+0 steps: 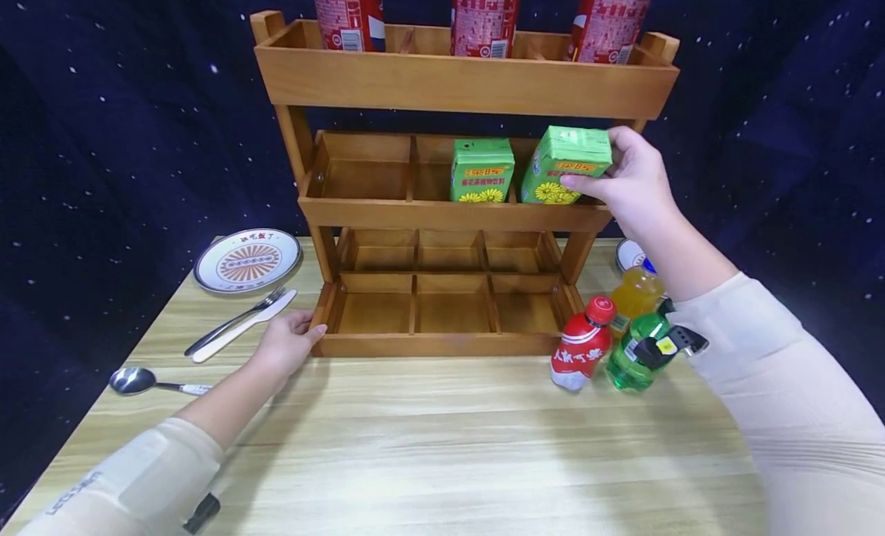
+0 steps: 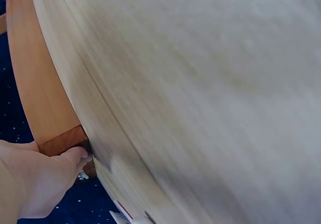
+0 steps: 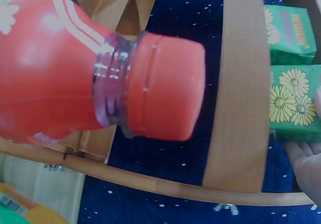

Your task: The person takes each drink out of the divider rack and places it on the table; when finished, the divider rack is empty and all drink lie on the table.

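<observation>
My right hand (image 1: 636,179) grips a green drink carton (image 1: 568,163) with yellow flowers, tilted at the right end of the middle shelf (image 1: 442,213). Thumb in front, fingers round its right side. To its left, a second green carton (image 1: 482,171) stands upright in the middle compartment. In the right wrist view, the gripped carton (image 3: 295,101) shows beside the other one. Low on the left, my left hand (image 1: 285,342) holds the front corner of the wooden rack (image 1: 442,344); the left wrist view has its thumb and fingers about the rack's end (image 2: 65,139).
Red cans (image 1: 486,18) stand on the top shelf. A red bottle (image 1: 583,344), a green bottle (image 1: 632,355) and an orange drink bottle (image 1: 634,294) stand front right, below my right forearm. Left are a plate (image 1: 207,271), fork (image 1: 231,323), knife (image 1: 245,329) and spoon (image 1: 134,380).
</observation>
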Demonstrator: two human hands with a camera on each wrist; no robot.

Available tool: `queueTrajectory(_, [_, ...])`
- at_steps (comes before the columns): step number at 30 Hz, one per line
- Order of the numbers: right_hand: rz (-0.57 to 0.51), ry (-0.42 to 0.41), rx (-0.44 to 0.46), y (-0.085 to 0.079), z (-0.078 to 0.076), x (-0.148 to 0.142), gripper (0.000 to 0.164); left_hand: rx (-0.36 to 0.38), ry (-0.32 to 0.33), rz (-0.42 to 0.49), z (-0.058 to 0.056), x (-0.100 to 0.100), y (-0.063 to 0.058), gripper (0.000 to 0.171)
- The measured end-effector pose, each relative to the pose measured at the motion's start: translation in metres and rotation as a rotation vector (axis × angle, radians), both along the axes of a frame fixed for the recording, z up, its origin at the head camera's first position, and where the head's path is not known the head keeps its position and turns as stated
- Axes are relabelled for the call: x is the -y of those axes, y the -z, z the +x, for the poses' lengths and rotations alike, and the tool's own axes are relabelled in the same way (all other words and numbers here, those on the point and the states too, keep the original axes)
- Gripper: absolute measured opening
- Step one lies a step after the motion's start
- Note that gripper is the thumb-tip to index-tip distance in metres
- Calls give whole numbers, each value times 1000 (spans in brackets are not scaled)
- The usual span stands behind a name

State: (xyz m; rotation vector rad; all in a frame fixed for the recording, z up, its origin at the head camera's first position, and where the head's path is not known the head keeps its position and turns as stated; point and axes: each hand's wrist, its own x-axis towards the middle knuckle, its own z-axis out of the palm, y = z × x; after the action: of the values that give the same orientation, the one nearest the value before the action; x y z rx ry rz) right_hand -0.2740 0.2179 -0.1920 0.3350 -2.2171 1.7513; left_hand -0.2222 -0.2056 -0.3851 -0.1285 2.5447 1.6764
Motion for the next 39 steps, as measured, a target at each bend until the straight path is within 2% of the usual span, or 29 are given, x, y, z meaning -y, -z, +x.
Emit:
queueTrajectory(3, [-86,-16,-52,-5,13,-1,55,-9,1,6,0,1,-1,50])
queueTrajectory(9, [-106,-27,-144,-4,42,-2,53,-17,6,0,1,2,-4,50])
queueTrajectory(13, [-173,-113,-139,11,64,5,50,-18,6,-4,1,2,-5,50])
queueTrajectory(17, [-219,-196,-45,35,84,17,46,-17,0,-4,2,2,-5,50])
queueTrajectory(19, [-159,-200,21,50,92,23,46,-15,-2,-3,2,1,-4,50])
queueTrajectory(22, [1,-179,94,76,100,29,48,-11,-2,3,2,0,-3,49])
queueTrajectory(26, [150,-159,155,112,104,35,50,-6,-2,-2,2,-2,-2,49])
queueTrajectory(29, [173,-158,195,137,103,39,50,-8,-5,-3,1,-2,-1,49])
queueTrajectory(32, [193,-149,228,154,102,41,49,-12,-2,-5,0,-2,0,48])
queueTrajectory(35, [217,-145,250,164,101,43,47,-13,-1,-14,0,-1,1,48])
queueTrajectory(39, [227,-133,236,170,98,45,45,-12,-1,-22,0,1,0,49])
